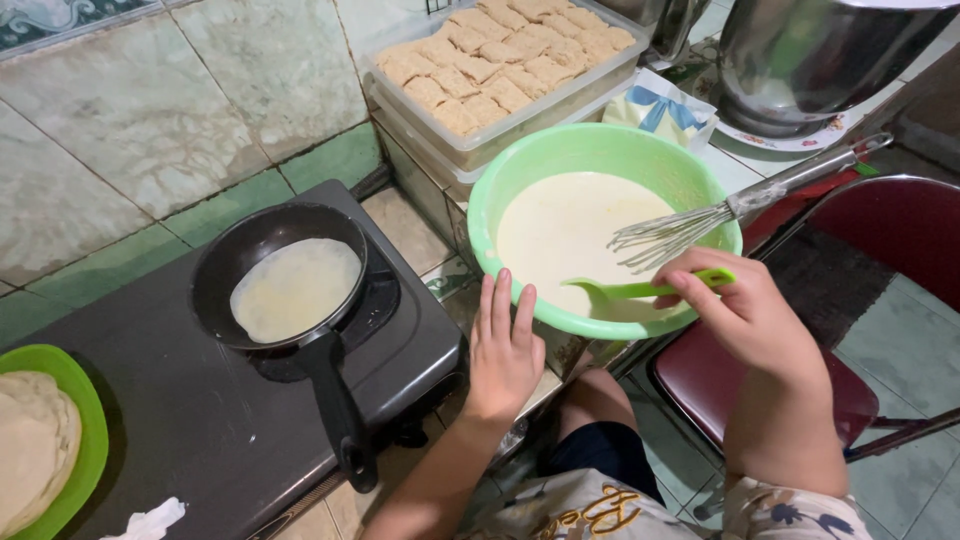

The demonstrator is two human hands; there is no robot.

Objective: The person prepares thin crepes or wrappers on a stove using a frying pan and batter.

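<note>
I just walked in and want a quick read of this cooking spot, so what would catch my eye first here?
The bright green bowl of pale batter at centre, a wire whisk leaning in it, draws the eye first; the right hand dips a green ladle into it while the left hand rests flat by its rim. To the left, a black pan on the stove holds a thin crepe.

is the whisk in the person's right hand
No, the right hand holds a green ladle, while the whisk leans unheld in the green batter bowl.
</note>
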